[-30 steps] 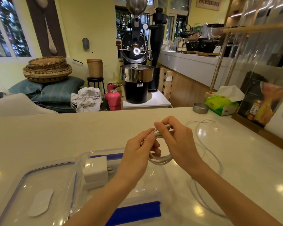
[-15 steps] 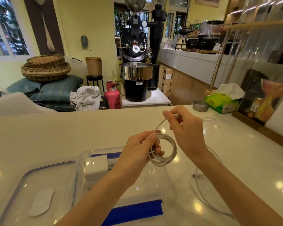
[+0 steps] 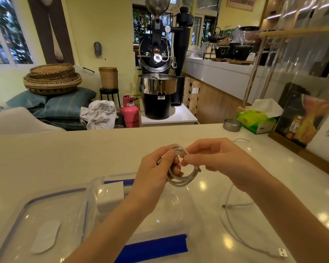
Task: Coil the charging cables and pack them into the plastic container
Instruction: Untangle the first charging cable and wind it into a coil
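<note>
Two white charging cables are in view: one wound into a small round coil [image 3: 180, 177] held above the pale glossy desk [image 3: 65, 158], and a second loose white cable [image 3: 234, 230] trailing over the desk to the right, its flat USB plug [image 3: 282, 252] lying near the front edge. The left hand [image 3: 156, 175] has its grip clamped on the left side of the coil, fingers curled through the loops, while the right hand [image 3: 217, 158] pinches the upper right of the same coil between thumb and fingertips — a short plug end sticks out of the coil on its right side. One clear plastic container [image 3: 91, 188] with blue clasps sits on the desk directly below the left forearm, and inside it lies a single white wall charger block [image 3: 111, 196]. One transparent lid [image 3: 32, 221] with a bluish rim lies flat just to the left of the container, touching it or nearly so. The left forearm crosses over the container and hides part of its interior. Farther back on the desk stand a small round metal tin [image 3: 232, 125] and a green tissue box [image 3: 256, 120], side by side near the right end. Beyond the desk stands a black coffee roaster [image 3: 158, 73], with a pink gas cylinder [image 3: 129, 111] to its left.
</note>
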`<state>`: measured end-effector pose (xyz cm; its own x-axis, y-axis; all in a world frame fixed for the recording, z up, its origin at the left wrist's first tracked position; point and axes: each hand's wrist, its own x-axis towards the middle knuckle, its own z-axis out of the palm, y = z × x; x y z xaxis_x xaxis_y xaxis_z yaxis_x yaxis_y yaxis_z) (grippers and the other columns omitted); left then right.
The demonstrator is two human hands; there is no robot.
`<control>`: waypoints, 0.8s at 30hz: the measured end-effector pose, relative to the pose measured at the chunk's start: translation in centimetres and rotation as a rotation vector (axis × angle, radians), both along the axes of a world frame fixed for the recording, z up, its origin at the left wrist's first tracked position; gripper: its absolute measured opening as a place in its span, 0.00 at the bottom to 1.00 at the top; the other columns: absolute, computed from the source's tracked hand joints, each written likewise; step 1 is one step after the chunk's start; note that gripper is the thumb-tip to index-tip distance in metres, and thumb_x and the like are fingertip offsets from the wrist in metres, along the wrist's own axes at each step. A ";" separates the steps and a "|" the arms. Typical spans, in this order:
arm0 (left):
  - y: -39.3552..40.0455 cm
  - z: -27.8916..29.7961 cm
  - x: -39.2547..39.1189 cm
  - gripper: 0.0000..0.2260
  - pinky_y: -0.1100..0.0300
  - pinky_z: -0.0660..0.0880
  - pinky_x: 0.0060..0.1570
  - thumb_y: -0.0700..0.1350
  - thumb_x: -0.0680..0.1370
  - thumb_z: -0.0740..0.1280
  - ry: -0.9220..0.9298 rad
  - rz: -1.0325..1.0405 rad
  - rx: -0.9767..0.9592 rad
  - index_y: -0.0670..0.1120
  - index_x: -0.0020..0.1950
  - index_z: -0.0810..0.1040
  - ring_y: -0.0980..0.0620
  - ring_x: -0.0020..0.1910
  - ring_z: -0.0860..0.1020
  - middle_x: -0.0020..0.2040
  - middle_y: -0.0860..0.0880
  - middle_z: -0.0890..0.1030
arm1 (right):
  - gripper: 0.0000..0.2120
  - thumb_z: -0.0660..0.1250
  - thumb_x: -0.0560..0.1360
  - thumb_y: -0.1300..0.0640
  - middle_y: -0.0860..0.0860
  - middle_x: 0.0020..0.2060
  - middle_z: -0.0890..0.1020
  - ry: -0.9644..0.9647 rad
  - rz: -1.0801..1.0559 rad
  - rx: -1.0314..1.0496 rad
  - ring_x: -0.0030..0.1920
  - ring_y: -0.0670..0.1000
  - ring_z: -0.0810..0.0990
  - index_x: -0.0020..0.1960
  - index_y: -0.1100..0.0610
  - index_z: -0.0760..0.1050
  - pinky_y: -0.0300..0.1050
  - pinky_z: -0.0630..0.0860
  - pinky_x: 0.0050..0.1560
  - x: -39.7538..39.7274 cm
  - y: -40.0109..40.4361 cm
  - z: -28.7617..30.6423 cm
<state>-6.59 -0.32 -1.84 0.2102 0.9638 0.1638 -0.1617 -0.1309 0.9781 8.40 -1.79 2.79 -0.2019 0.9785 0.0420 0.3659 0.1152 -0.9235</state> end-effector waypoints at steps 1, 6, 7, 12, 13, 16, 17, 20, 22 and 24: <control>-0.1 0.1 0.0 0.11 0.66 0.78 0.37 0.43 0.79 0.57 0.006 0.006 0.009 0.51 0.50 0.79 0.54 0.32 0.74 0.34 0.47 0.76 | 0.02 0.73 0.66 0.56 0.44 0.33 0.81 0.013 -0.032 0.054 0.32 0.37 0.74 0.39 0.51 0.83 0.29 0.71 0.34 -0.2 0.0 -0.3; -0.1 0.0 -0.1 0.11 0.59 0.75 0.41 0.43 0.79 0.57 -0.020 0.000 -0.007 0.52 0.47 0.79 0.56 0.30 0.73 0.25 0.53 0.75 | 0.08 0.75 0.61 0.55 0.48 0.35 0.70 0.064 -0.139 0.295 0.32 0.36 0.69 0.39 0.45 0.83 0.26 0.66 0.33 -1.2 0.2 -1.9; 0.0 0.0 -0.2 0.12 0.58 0.75 0.42 0.43 0.79 0.56 -0.027 -0.012 -0.018 0.51 0.48 0.79 0.56 0.29 0.72 0.24 0.54 0.74 | 0.09 0.75 0.59 0.53 0.48 0.35 0.69 0.100 -0.134 0.295 0.33 0.37 0.68 0.39 0.46 0.83 0.27 0.66 0.34 -1.3 0.3 -2.2; 0.3 0.3 -0.6 0.12 0.59 0.75 0.39 0.41 0.79 0.56 -0.073 -0.053 -0.036 0.46 0.52 0.79 0.58 0.26 0.71 0.26 0.53 0.74 | 0.11 0.75 0.59 0.55 0.49 0.41 0.78 0.144 -0.092 0.260 0.42 0.46 0.76 0.42 0.50 0.84 0.44 0.73 0.43 -0.9 1.1 -3.3; 0.4 0.3 -0.7 0.12 0.59 0.74 0.38 0.40 0.79 0.56 -0.093 -0.059 -0.046 0.45 0.53 0.78 0.58 0.25 0.70 0.27 0.53 0.73 | 0.10 0.75 0.61 0.58 0.49 0.41 0.80 0.125 -0.091 0.283 0.42 0.48 0.78 0.42 0.51 0.84 0.46 0.75 0.43 -0.7 1.2 -3.5; 0.5 0.2 -0.8 0.11 0.60 0.74 0.36 0.39 0.79 0.56 -0.144 -0.084 -0.085 0.42 0.54 0.78 0.58 0.24 0.69 0.28 0.52 0.73 | 0.09 0.73 0.67 0.58 0.48 0.40 0.83 -0.077 -0.084 0.442 0.40 0.49 0.80 0.46 0.50 0.83 0.45 0.77 0.41 -0.2 1.2 -4.3; 0.5 0.1 -0.8 0.11 0.60 0.73 0.36 0.39 0.79 0.56 -0.159 -0.089 -0.094 0.42 0.54 0.78 0.58 0.24 0.69 0.28 0.52 0.73 | 0.08 0.71 0.69 0.55 0.48 0.41 0.83 -0.165 -0.079 0.515 0.41 0.47 0.80 0.48 0.51 0.82 0.41 0.77 0.42 -0.2 1.2 -4.6; 0.6 0.1 -0.9 0.11 0.61 0.74 0.35 0.38 0.79 0.56 -0.191 -0.102 -0.096 0.42 0.52 0.78 0.58 0.24 0.69 0.28 0.52 0.73 | 0.12 0.66 0.71 0.51 0.53 0.44 0.85 -0.283 -0.138 0.757 0.46 0.46 0.79 0.48 0.57 0.82 0.33 0.77 0.46 -0.6 1.0 -5.4; 0.5 0.3 -0.8 0.11 0.62 0.75 0.33 0.38 0.79 0.56 -0.206 -0.123 -0.091 0.42 0.51 0.78 0.58 0.24 0.69 0.29 0.51 0.73 | 0.11 0.69 0.69 0.55 0.55 0.43 0.85 -0.284 -0.243 0.906 0.48 0.47 0.79 0.47 0.60 0.82 0.29 0.76 0.48 -1.0 0.9 -5.9; 0.3 0.3 -0.7 0.11 0.63 0.75 0.32 0.39 0.79 0.56 -0.202 -0.129 -0.073 0.42 0.52 0.78 0.58 0.24 0.69 0.30 0.50 0.72 | 0.09 0.72 0.67 0.60 0.52 0.44 0.85 -0.209 -0.335 0.924 0.48 0.46 0.80 0.48 0.58 0.80 0.28 0.77 0.44 -1.5 0.7 -6.1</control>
<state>-7.34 -0.06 -1.49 0.3019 0.9420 0.1464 -0.3661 -0.0272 0.9302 6.92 -1.11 -3.32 -0.0120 0.5875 0.8091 0.6554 0.6157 -0.4373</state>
